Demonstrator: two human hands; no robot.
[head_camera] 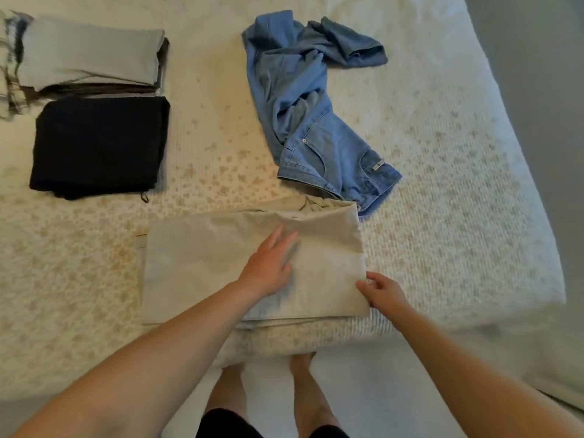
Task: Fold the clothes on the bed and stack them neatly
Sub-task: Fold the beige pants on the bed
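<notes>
Lying at the near edge of the bed [442,184]: beige garment [196,263], folded flat. Left hand [268,267] rests on it, fingers straight and released. Right hand [382,290] pinches its right edge. Blue jeans [303,99], unfolded and crumpled, just beyond. Far left: folded dark garment [98,143]; behind it, a folded stack topped in pale grey [88,53].

Pale floor [363,384] below the bedside, with two bare feet [303,363] on it.
</notes>
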